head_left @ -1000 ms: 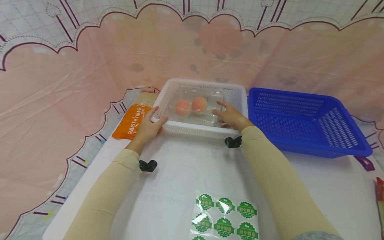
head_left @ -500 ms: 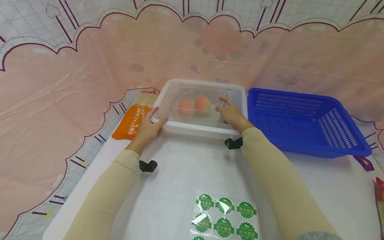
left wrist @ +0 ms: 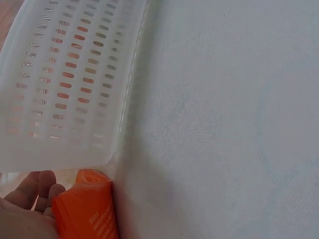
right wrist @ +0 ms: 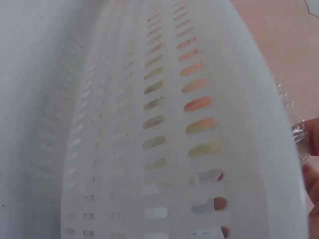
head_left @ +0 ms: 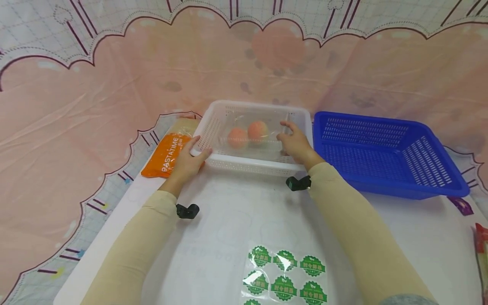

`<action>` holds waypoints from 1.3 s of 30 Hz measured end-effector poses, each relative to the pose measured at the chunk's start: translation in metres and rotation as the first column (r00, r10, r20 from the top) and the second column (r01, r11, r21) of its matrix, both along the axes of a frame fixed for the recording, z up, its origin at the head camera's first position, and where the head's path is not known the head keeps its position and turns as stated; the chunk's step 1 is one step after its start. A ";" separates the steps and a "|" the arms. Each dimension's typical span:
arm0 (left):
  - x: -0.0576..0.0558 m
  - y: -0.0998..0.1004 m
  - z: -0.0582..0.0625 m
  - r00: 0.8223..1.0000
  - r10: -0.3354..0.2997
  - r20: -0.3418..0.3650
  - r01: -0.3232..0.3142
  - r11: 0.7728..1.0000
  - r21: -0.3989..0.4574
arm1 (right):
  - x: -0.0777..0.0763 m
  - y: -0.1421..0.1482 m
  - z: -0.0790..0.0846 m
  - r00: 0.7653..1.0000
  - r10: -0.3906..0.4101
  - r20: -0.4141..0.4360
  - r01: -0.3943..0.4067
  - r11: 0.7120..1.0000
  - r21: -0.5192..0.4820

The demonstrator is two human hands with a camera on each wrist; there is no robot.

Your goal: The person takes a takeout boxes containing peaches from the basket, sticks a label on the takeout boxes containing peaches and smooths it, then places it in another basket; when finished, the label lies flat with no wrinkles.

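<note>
Well, your left hand [head_left: 188, 161] grips the near left corner of the white basket [head_left: 253, 162], so let it brace the rim while your right hand [head_left: 297, 146] pinches the right end of the clear box [head_left: 253, 147]. That box lies within the basket with two orange fruits [head_left: 258, 131] inside; guide it level and squeeze lightly, as the plastic could buckle.

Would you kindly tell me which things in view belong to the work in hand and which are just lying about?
Seemingly in the job:
white basket
clear container with two round fruits

Apparently just lying about:
orange packet
blue basket
purple item
red-edged packet
sticker sheet (perhaps used later)
</note>
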State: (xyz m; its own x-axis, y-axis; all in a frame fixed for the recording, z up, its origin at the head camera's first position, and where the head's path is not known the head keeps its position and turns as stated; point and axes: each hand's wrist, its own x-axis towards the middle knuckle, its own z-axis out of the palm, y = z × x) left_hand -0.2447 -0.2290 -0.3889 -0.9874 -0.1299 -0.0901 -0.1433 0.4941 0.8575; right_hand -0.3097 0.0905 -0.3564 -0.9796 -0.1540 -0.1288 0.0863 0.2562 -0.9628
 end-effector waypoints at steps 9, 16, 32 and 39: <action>-0.001 0.001 0.002 1.000 -0.008 -0.012 0.008 1.000 -0.011 | 0.008 0.006 0.007 0.998 -0.035 -0.054 0.035 0.999 -0.004; 0.000 0.000 0.002 1.000 -0.009 -0.006 0.009 1.000 0.008 | 0.017 0.011 0.014 0.994 -0.074 -0.081 0.069 0.995 -0.069; -0.001 0.001 -0.003 1.000 0.004 -0.027 -0.004 1.000 0.014 | 0.041 0.026 0.035 0.987 -0.098 -0.130 0.079 0.987 -0.143; 0.001 0.001 -0.002 1.000 -0.005 -0.006 0.005 1.000 0.016 | 0.052 0.035 0.041 0.985 -0.088 -0.150 0.061 0.983 -0.171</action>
